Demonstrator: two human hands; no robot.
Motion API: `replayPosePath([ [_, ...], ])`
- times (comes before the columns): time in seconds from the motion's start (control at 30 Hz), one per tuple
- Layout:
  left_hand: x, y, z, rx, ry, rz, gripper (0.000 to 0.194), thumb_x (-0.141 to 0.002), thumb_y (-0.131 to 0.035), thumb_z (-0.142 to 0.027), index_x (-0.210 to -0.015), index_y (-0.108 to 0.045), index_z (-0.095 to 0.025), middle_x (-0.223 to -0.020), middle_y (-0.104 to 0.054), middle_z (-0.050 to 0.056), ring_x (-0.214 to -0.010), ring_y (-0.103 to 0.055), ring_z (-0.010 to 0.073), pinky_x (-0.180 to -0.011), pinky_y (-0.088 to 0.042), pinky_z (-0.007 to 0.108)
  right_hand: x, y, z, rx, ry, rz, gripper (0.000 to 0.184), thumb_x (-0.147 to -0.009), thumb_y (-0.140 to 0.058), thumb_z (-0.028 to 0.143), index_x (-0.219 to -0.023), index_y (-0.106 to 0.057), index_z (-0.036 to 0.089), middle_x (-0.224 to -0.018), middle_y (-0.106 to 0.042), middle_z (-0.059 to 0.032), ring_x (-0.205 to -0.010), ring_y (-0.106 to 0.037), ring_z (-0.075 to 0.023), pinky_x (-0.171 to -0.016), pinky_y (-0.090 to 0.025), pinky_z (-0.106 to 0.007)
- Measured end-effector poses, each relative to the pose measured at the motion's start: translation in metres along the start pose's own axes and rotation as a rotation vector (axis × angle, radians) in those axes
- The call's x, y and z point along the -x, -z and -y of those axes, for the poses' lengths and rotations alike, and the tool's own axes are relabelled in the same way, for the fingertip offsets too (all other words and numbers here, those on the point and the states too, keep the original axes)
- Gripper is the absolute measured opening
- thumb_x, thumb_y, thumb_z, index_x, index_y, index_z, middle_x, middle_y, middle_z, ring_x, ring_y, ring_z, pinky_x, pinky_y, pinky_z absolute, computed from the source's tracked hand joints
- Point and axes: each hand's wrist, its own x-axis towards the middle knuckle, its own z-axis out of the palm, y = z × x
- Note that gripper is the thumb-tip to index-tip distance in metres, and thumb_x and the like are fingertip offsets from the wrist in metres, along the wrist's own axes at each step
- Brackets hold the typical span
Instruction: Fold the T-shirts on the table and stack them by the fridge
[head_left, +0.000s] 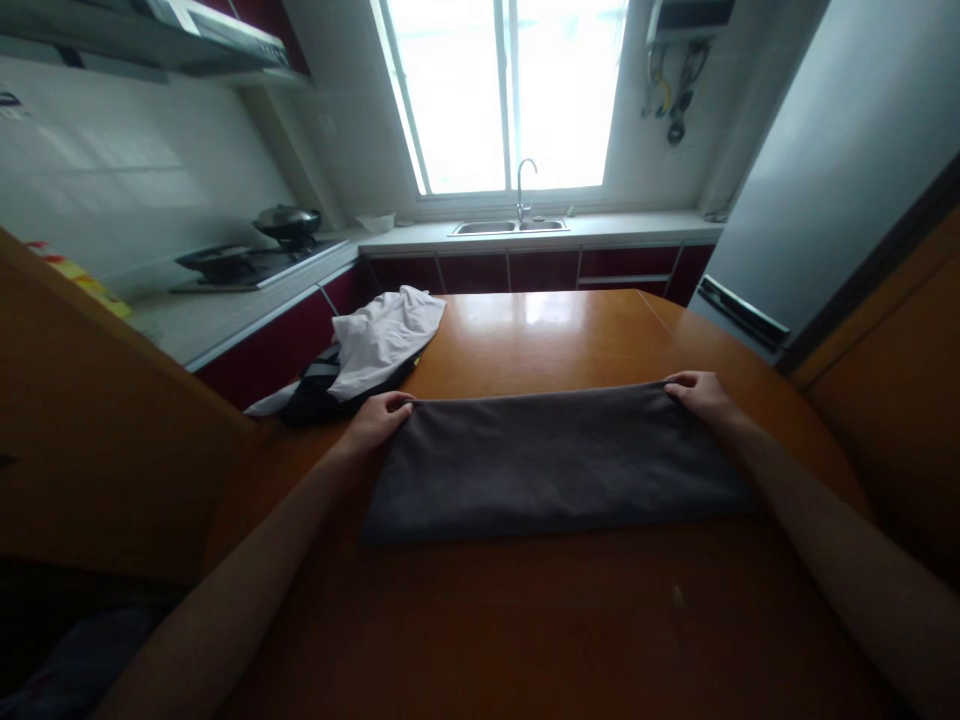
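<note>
A dark grey folded cloth (559,465) is stretched across the wooden table (525,620) in front of me, its long sides running left to right. My left hand (379,418) pinches its far left corner between thumb and fingers. At the far right corner, my right hand (699,392) pinches the same edge. That far edge is pulled straight between both hands, while the near edge hangs or lies closer to me. Whether the cloth is a garment or a plain piece of fabric I cannot tell.
A pile of white and black clothes (386,340) lies at the table's far left edge. Beyond are a counter with a sink (510,227), a stove with a lidded pan (287,222), and a window. A fridge (847,170) stands at the right.
</note>
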Motion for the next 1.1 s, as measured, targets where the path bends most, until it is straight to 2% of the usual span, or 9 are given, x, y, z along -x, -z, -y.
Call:
replayPosePath([
  [0.13,-0.001,0.001,0.000,0.010,0.000,-0.002,0.050,-0.064,-0.073,-0.054,-0.096,-0.076,-0.015,-0.092,-0.077,0.010,-0.088,-0.071,0.0289,-0.076,-0.054,0.033,-0.004,0.003,0.000,0.082,0.007,0.056,0.007,-0.070,-0.070,0.017,-0.076,-0.075,0.016,-0.075,-0.076,-0.0079,-0.069,-0.070,-0.0199,-0.066,-0.058,-0.029],
  [0.3,-0.006,-0.002,0.007,0.043,-0.025,-0.045,0.051,-0.068,-0.071,-0.054,-0.101,-0.076,-0.015,-0.096,-0.077,0.010,-0.089,-0.072,0.0281,-0.077,-0.054,0.033,-0.006,0.006,0.002,0.043,0.108,-0.011,0.013,-0.074,-0.071,0.021,-0.086,-0.075,0.017,-0.083,-0.077,-0.0092,-0.072,-0.071,-0.0205,-0.064,-0.057,-0.028],
  [0.47,-0.011,-0.004,0.015,0.038,0.019,-0.038,0.049,-0.061,-0.076,-0.054,-0.091,-0.076,-0.015,-0.094,-0.077,0.012,-0.094,-0.071,0.0306,-0.086,-0.054,0.037,0.000,0.004,0.005,0.300,0.049,0.021,0.013,-0.079,-0.068,0.022,-0.086,-0.074,0.013,-0.086,-0.075,-0.0145,-0.078,-0.072,-0.0252,-0.075,-0.058,-0.036],
  [0.6,-0.008,-0.011,-0.006,-0.185,-0.099,-0.156,0.053,-0.076,-0.066,-0.048,-0.114,-0.071,-0.010,-0.114,-0.072,0.018,-0.108,-0.068,0.0329,-0.099,-0.050,0.044,0.014,-0.003,0.026,0.453,0.147,-0.096,0.028,-0.086,-0.066,0.036,-0.096,-0.074,0.012,-0.104,-0.071,-0.0215,-0.104,-0.067,-0.0352,-0.094,-0.051,-0.049],
  [0.67,0.000,-0.030,-0.031,-0.305,-0.263,-0.182,0.051,-0.087,-0.056,-0.042,-0.127,-0.065,-0.010,-0.131,-0.065,0.019,-0.126,-0.058,0.0328,-0.111,-0.041,0.046,0.024,-0.015,0.046,0.505,0.313,-0.142,0.037,-0.092,-0.058,0.043,-0.111,-0.072,0.014,-0.119,-0.067,-0.0215,-0.116,-0.061,-0.0364,-0.102,-0.046,-0.052],
  [0.8,0.022,-0.100,-0.087,-0.417,-0.504,0.062,0.052,-0.099,-0.043,-0.038,-0.142,-0.055,-0.011,-0.148,-0.053,0.019,-0.141,-0.046,0.0303,-0.119,-0.032,0.042,0.052,-0.069,0.089,0.463,0.582,0.031,0.045,-0.098,-0.046,0.042,-0.132,-0.061,0.016,-0.140,-0.058,-0.0180,-0.131,-0.051,-0.0350,-0.112,-0.039,-0.050],
  [0.93,0.041,-0.165,-0.115,-0.593,-0.438,0.233,0.062,-0.102,-0.037,-0.047,-0.154,-0.041,-0.012,-0.162,-0.031,0.020,-0.151,-0.026,0.0383,-0.120,-0.020,0.060,0.083,-0.128,0.098,0.532,0.589,0.191,0.052,-0.100,-0.042,0.045,-0.147,-0.047,0.023,-0.155,-0.045,-0.0131,-0.145,-0.036,-0.0362,-0.116,-0.027,-0.062],
  [1.0,0.046,-0.180,-0.115,-0.670,-0.396,0.245,0.066,-0.102,-0.032,-0.052,-0.157,-0.035,-0.017,-0.165,-0.025,0.016,-0.153,-0.020,0.0359,-0.121,-0.015,0.062,0.093,-0.143,0.092,0.637,0.548,0.250,0.057,-0.101,-0.038,0.046,-0.152,-0.041,0.022,-0.160,-0.039,-0.0128,-0.149,-0.029,-0.0340,-0.119,-0.017,-0.064],
  [1.1,0.048,-0.184,-0.109,-0.752,-0.391,0.216,0.067,-0.102,-0.025,-0.057,-0.158,-0.032,-0.022,-0.167,-0.023,0.010,-0.154,-0.018,0.0296,-0.123,-0.013,0.058,0.099,-0.148,0.086,0.757,0.505,0.277,0.063,-0.102,-0.033,0.046,-0.157,-0.034,0.017,-0.164,-0.030,-0.0134,-0.153,-0.021,-0.0284,-0.122,-0.008,-0.057],
])
